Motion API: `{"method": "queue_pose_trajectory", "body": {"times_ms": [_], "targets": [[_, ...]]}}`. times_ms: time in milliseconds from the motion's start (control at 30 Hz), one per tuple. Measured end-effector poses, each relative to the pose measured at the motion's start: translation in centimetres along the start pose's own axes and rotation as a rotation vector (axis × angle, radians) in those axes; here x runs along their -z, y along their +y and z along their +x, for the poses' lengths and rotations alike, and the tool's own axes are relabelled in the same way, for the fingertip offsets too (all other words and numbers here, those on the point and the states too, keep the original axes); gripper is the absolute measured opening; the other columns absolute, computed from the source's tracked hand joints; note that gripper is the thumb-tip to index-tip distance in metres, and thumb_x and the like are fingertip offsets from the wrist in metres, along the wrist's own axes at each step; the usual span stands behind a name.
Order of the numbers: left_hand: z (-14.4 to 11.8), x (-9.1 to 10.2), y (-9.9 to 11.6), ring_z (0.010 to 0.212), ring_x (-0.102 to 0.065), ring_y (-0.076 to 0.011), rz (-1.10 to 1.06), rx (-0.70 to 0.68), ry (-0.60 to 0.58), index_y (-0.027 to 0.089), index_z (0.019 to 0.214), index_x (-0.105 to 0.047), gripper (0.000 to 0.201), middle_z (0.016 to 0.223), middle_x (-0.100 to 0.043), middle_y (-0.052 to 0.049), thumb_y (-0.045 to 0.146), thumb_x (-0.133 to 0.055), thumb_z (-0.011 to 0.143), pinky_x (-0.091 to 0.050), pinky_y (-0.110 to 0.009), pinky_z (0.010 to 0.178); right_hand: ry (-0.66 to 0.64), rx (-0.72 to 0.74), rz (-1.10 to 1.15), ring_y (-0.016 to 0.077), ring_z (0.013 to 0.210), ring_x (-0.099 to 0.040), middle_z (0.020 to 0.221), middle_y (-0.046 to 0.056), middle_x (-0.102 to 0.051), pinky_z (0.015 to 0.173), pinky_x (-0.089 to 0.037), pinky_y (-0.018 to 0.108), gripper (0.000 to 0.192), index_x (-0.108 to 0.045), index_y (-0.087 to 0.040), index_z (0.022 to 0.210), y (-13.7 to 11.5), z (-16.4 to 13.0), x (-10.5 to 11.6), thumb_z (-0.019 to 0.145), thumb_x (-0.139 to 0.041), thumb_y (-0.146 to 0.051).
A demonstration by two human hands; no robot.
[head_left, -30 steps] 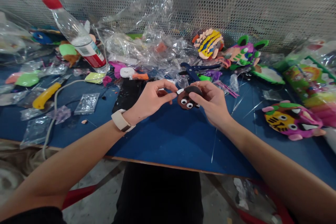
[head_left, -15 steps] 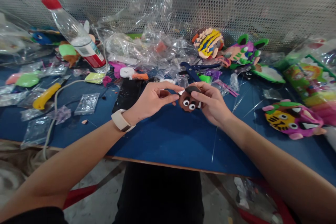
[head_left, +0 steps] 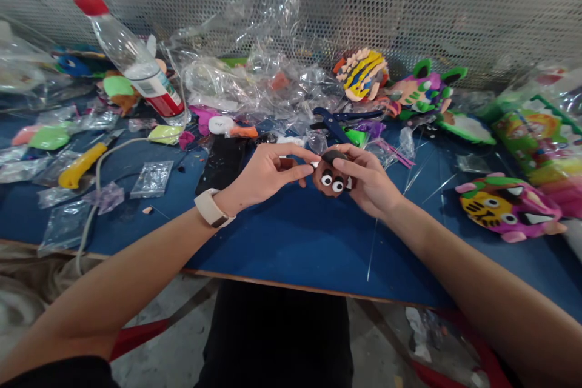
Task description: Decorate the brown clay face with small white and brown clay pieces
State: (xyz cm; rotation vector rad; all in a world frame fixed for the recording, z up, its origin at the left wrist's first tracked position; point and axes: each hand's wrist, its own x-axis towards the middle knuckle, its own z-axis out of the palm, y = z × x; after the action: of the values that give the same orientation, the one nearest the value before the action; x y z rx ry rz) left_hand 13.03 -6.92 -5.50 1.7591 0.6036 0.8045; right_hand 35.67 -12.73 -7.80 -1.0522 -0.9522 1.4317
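Observation:
My right hand [head_left: 370, 180] holds a small brown foam animal face [head_left: 331, 178] with two white googly eyes, just above the blue table [head_left: 295, 236]. A dark piece sits on top of the face under my right thumb. My left hand [head_left: 266, 172], with a beige watch at the wrist, pinches a small white piece [head_left: 314, 164] against the face's upper left edge. Both hands meet at the middle of the table.
Crumpled clear plastic wrap [head_left: 254, 82] is heaped behind the hands. A tilted bottle with a red cap [head_left: 131, 60] stands at back left, a yellow-handled tool [head_left: 79, 165] at left, blue pliers [head_left: 334, 123] just behind. Finished foam masks [head_left: 509, 206] lie at right and back right.
The brown face has shifted slightly right and tilted upward between my hands. My left fingers have closed in on its upper left edge with the white piece.

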Motion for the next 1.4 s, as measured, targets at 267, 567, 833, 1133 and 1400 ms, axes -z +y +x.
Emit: {"method": "queue_pose_trajectory", "body": {"times_ms": [267,567,833,1133,1400], "targets": [[0.0,0.0,-0.2,0.071,-0.074,-0.0143,-0.027,-0.034,-0.007,0.018,0.109,-0.081,0.029,0.098,-0.081,-0.007,0.044,-0.081,0.096,-0.064,-0.027,0.067,-0.008,-0.066,0.045,0.0174,0.072,-0.072,0.09,0.002,-0.077,0.056,-0.058,0.028,0.037,-0.079,-0.024,0.102,-0.3,-0.1,-0.2,0.074,-0.096,-0.041],[-0.1,-0.1,-0.5,0.071,-0.074,-0.0138,-0.029,-0.012,-0.043,0.019,0.111,-0.082,0.029,0.101,-0.08,-0.008,0.045,-0.078,0.098,-0.064,-0.027,0.067,0.006,-0.063,0.025,0.0189,0.074,-0.073,0.091,0.002,-0.078,0.061,-0.059,0.031,0.043,-0.076,-0.026,0.11,-0.3,-0.1,-0.2,0.074,-0.095,-0.039],[-0.1,-0.1,-0.7,0.073,-0.074,-0.0134,0.0,-0.018,-0.028,0.02,0.132,-0.072,0.044,0.105,-0.078,-0.007,0.048,-0.076,0.099,-0.063,-0.027,0.069,0.007,-0.03,0.003,0.02,0.077,-0.075,0.096,0.002,-0.079,0.065,-0.061,0.034,0.042,-0.074,-0.028,0.11,0.0,0.0,-0.1,0.075,-0.095,-0.041],[-0.1,-0.2,-0.5,0.071,-0.072,-0.0123,0.043,0.02,-0.021,0.018,0.124,-0.068,0.035,0.101,-0.075,-0.006,0.045,-0.072,0.101,-0.063,-0.026,0.068,0.015,0.011,-0.075,0.0202,0.082,-0.076,0.096,0.002,-0.079,0.071,-0.063,0.034,0.045,-0.074,-0.027,0.109,0.1,0.0,-0.3,0.075,-0.096,-0.046],[0.0,-0.4,-1.0,0.08,-0.072,-0.0154,0.072,0.095,-0.002,0.017,0.121,-0.069,0.031,0.11,-0.075,-0.01,0.041,-0.07,0.101,-0.063,-0.029,0.07,0.041,0.078,-0.144,0.0256,0.094,-0.078,0.106,0.005,-0.082,0.083,-0.066,0.044,0.051,-0.074,-0.028,0.119,0.7,0.1,0.0,0.078,-0.095,-0.049]]}}
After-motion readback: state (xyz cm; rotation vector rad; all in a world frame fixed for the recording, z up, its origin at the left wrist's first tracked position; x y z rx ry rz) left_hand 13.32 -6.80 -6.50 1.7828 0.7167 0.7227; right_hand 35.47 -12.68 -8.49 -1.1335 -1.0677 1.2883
